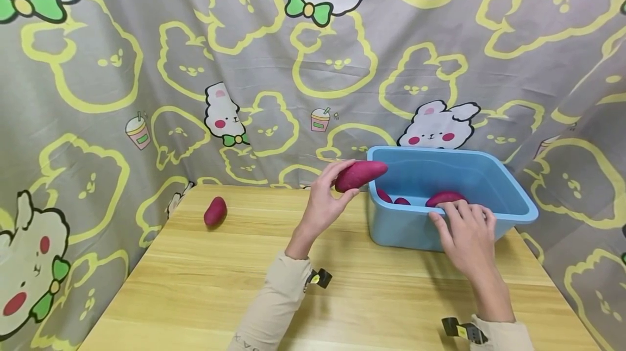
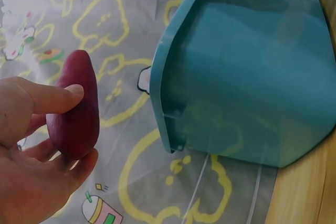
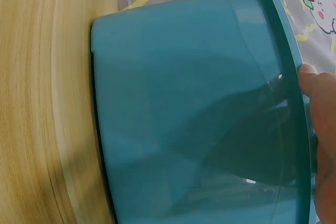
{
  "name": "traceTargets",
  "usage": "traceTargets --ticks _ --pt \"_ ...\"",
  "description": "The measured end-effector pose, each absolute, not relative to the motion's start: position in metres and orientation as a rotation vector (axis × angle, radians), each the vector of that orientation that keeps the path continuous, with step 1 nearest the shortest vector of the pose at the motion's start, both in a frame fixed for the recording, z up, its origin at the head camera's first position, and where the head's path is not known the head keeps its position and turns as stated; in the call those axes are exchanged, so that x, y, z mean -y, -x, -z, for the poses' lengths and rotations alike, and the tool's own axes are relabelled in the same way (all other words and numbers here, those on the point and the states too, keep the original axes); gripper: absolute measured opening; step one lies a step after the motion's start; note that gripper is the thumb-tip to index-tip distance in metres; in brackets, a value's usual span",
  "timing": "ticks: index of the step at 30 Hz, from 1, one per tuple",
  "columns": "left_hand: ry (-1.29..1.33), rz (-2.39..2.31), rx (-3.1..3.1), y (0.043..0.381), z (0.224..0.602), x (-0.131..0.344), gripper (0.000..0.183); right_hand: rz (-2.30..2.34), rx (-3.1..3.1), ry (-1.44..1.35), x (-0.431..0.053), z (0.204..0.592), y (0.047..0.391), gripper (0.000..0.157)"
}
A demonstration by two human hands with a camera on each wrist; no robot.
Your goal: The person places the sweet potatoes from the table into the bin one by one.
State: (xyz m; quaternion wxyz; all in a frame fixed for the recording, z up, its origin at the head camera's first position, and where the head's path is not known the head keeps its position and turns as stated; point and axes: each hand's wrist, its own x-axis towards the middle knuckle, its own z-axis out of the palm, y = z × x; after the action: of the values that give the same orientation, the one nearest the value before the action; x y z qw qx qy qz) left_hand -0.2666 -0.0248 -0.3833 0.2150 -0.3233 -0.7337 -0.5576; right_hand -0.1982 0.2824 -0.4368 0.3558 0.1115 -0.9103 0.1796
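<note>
My left hand (image 1: 324,204) grips a purple-red sweet potato (image 1: 361,175) between thumb and fingers. It is lifted beside the left rim of a blue plastic bin (image 1: 408,227), its narrow end pointing over that rim. In the left wrist view the thumb presses one side of the sweet potato (image 2: 79,121). My right hand (image 1: 468,239) holds the bin's near rim, fingers over the edge and thumb outside. Inside lie a larger sweet potato (image 1: 446,197), partly behind the right fingers, and two more at the left, mostly hidden by the near wall.
Another sweet potato (image 1: 216,212) lies on the far left of the wooden table (image 1: 205,280). The bin stands at the table's far right. A grey curtain (image 1: 264,68) with yellow cartoon outlines hangs close behind the table and along both sides.
</note>
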Motion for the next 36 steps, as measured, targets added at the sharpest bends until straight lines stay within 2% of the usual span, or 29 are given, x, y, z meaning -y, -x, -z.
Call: traceTargets --ticks 26,36 --pt "0.948 1.539 2.134 0.265 0.375 -0.015 0.059 -0.457 2.345 -0.283 -0.284 0.437 0.199 0.028" --pt "0.958 1.406 2.172 0.267 0.371 -0.025 0.057 -0.455 2.344 -0.283 -0.284 0.438 0.199 0.03"
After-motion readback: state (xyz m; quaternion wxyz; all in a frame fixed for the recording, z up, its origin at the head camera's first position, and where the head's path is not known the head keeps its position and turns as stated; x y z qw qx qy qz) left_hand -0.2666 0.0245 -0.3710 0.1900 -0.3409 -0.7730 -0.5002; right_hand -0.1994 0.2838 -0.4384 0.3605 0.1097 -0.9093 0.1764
